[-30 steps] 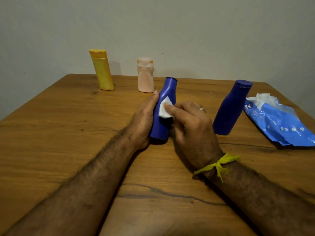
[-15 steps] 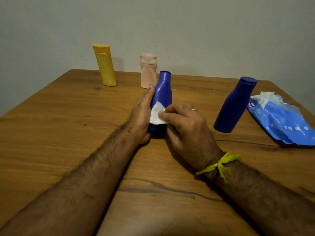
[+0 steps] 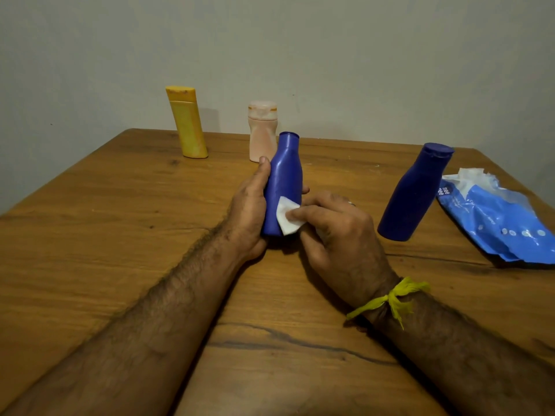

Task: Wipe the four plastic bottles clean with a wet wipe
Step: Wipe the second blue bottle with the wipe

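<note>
Two hands work mid-surface: my left hand point(image 3: 249, 205) wraps the blue bottle point(image 3: 283, 181) upright, thumb along its side, while my right hand point(image 3: 336, 226) pinches a wet wipe point(image 3: 286, 220) against its lower front. Open wooden surface point(image 3: 105, 220) spreads left and toward me. Behind stand a yellow bottle point(image 3: 186, 123) and a pink bottle point(image 3: 262, 130); the second blue bottle point(image 3: 416, 192) stands right, beside the wipes pack point(image 3: 498, 220), cut off by the frame edge.

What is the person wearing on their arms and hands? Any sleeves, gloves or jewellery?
No gloves and no sleeves show: both forearms are bare and hairy right to the bottom of the picture. The right hand has a thin, silvery-looking ring on one finger, and a yellow thread band is knotted round that wrist, its frayed ends sticking out. The left hand and its wrist carry nothing.
</note>
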